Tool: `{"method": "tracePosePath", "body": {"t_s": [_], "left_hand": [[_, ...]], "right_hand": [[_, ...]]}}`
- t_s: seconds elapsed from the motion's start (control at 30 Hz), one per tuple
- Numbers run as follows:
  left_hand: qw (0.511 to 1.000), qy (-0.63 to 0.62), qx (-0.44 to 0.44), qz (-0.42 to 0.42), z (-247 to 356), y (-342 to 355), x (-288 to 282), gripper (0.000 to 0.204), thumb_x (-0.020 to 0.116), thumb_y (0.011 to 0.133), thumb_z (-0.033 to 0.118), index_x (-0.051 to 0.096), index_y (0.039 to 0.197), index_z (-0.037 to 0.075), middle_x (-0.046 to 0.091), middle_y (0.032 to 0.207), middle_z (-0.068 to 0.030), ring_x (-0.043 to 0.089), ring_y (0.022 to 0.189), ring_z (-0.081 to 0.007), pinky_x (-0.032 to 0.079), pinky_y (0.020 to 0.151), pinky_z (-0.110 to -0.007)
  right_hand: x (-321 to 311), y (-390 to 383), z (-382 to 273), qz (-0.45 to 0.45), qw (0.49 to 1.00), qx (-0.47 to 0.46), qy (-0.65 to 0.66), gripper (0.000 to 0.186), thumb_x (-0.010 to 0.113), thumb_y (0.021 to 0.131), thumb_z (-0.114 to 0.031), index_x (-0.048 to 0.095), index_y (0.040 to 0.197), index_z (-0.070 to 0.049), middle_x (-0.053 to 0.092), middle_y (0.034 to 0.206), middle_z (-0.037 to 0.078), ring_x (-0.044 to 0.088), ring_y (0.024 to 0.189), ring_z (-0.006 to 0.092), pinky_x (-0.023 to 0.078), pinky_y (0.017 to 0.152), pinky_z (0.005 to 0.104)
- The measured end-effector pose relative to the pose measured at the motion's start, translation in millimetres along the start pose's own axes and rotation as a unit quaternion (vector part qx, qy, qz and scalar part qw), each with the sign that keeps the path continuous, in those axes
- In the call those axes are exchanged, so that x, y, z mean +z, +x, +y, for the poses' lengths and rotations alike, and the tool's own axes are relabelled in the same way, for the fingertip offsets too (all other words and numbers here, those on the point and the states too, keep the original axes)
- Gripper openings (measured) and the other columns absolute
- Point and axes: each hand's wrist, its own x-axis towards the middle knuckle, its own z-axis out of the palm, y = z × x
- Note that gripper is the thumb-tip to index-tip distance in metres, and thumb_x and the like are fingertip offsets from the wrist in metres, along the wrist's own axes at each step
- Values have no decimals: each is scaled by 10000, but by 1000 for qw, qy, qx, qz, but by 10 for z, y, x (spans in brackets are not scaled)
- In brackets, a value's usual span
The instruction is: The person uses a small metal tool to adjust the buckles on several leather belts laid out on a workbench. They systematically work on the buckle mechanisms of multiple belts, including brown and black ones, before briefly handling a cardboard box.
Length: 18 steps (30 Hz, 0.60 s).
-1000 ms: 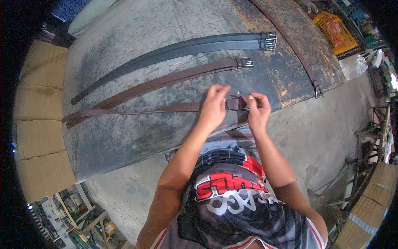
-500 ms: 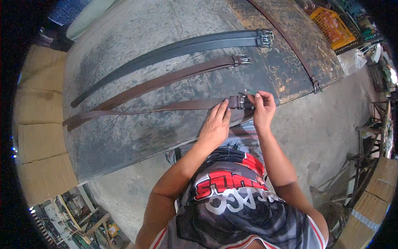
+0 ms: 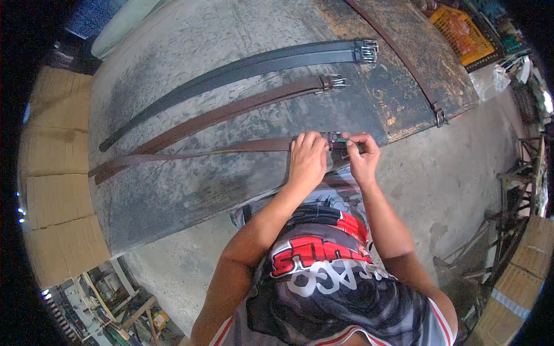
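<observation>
A brown leather belt (image 3: pixel 248 145) lies along the near part of the table, its metal buckle (image 3: pixel 334 137) at the right end. My left hand (image 3: pixel 309 158) is closed on the belt just left of the buckle, fingers bent over the strap and thumb beside the buckle. My right hand (image 3: pixel 363 158) pinches a thin green object (image 3: pixel 356 147) close against the buckle end; its kind is too small to make out. Farther back lie another brown belt (image 3: pixel 231 108) and black belts (image 3: pixel 248 63), their buckles also toward the right.
The dark, worn table (image 3: pixel 190 202) has its near edge before my body. Another brown belt (image 3: pixel 398 52) crosses its right part, buckle at the edge. Cardboard (image 3: pixel 57 202) borders the left side. A yellow crate (image 3: pixel 459 34) stands at the far right, and metal racks (image 3: pixel 513 202) beyond the floor.
My left hand has gone from lying flat with fingers stretched to bent fingers gripping the belt. My right hand has tilted inward and lowered the green object onto the buckle end.
</observation>
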Motion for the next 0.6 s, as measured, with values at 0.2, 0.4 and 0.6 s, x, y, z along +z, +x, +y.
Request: {"method": "tracePosePath", "body": {"t_s": [0.2, 0.4, 0.6], "left_hand": [[998, -53, -25, 25, -43, 21, 19, 80, 600, 809, 43, 575, 882, 23, 567, 969, -127, 533, 957, -348, 408, 844, -448], [998, -57, -30, 24, -41, 25, -1, 73, 604, 811, 49, 574, 873, 25, 568, 962, -131, 539, 944, -344, 409, 840, -445], [997, -61, -28, 26, -56, 28, 17, 74, 606, 814, 52, 572, 875, 27, 567, 963, -131, 543, 947, -343, 411, 837, -441]], "right_hand": [[34, 6, -61, -40, 998, -38, -31, 81, 633, 782, 61, 587, 830, 16, 642, 810, 104, 663, 831, 209, 521, 793, 321], [31, 38, -105, -55, 994, -60, -74, 105, 636, 743, 67, 591, 821, 13, 637, 769, 112, 677, 817, 232, 539, 790, 344], [21, 35, -73, -55, 994, -52, -80, 95, 635, 741, 54, 599, 817, 9, 644, 774, 113, 681, 826, 244, 536, 781, 339]]}}
